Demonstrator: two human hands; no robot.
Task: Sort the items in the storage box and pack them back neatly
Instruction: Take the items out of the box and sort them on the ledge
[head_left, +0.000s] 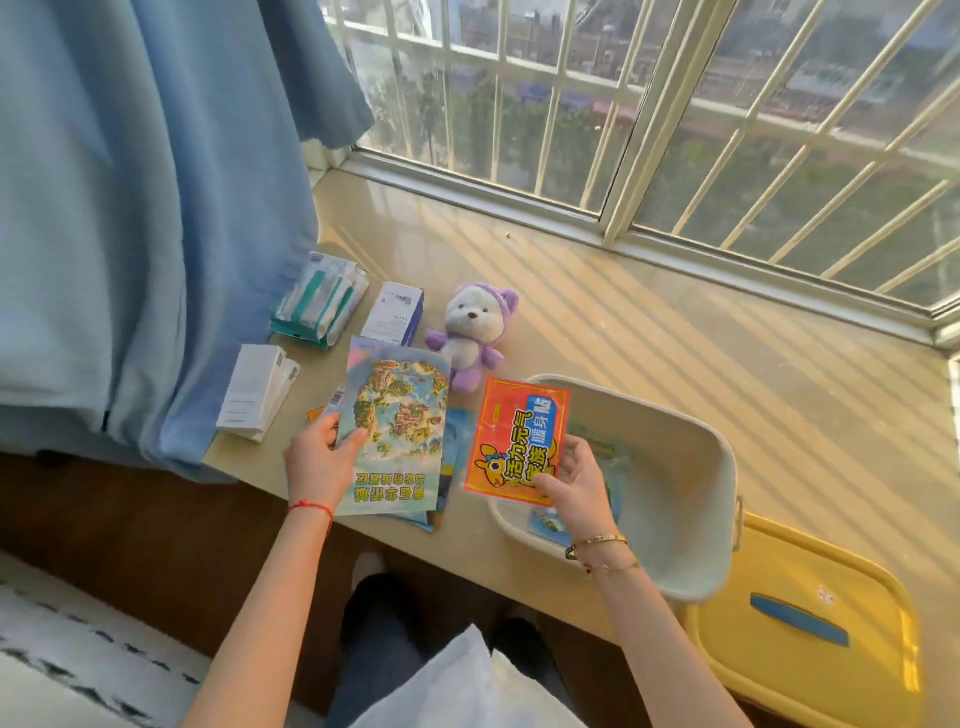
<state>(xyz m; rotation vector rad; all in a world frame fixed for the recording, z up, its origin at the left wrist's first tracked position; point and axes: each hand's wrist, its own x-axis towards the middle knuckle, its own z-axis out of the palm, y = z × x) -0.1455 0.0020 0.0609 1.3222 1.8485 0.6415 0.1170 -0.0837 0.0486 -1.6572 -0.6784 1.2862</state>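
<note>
The left hand (321, 457) is holding a picture map leaflet (393, 436), with the thumb on top and the fingers curled under its left edge. The leaflet is lying over a small pile of other blue papers (451, 467) on the counter (675, 332). The right hand (574, 480) is pinching the bottom edge of an orange heat-patch packet (514, 439) and holding it up over the left rim of the storage box (691, 519). The pale box is sitting on the counter at the near edge, just right of the papers. A few flat printed sheets are lying inside the box (605, 457), but they are partly hidden behind the packet and the hand, so it is hard to tell what they are.

A purple and white plush toy (475, 335) is sitting just behind the leaflet and the box. Left of it, a small blue and white carton (393, 314) is standing near a green and white soft pack (321, 301). A white carton (257, 392) is lying close to the blue curtain (145, 208), which is hanging down onto the counter's left end. A yellow lid with a blue handle (800, 618) is resting right of the box, touching its near corner. Window bars (649, 104) are standing along the far side.
</note>
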